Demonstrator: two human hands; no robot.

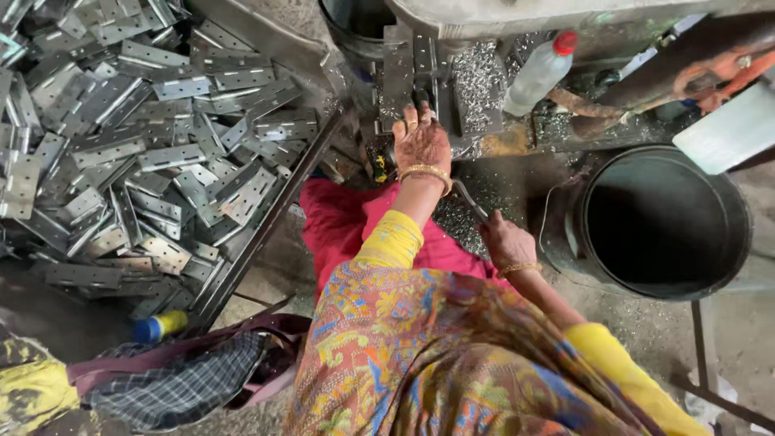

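My left hand [420, 144], with a gold bangle on the wrist, reaches forward to the grey press machine [428, 56]. Its fingers hold a flat metal hinge plate [398, 81] upright against the machine's bed. My right hand [504, 241] is lower and to the right, closed around the end of a thin metal lever [468, 198] that slants up toward the machine. Both arms wear yellow sleeves. A patterned garment and red cloth [339, 226] cover my lap below the hands.
A large heap of several grey hinge plates [137, 137] fills the left, bounded by a metal rail [266, 226]. A black bucket [726, 234] stands at the right. A clear bottle with a red cap [539, 73] lies among metal shavings. A checked bag [178, 383] lies at the lower left.
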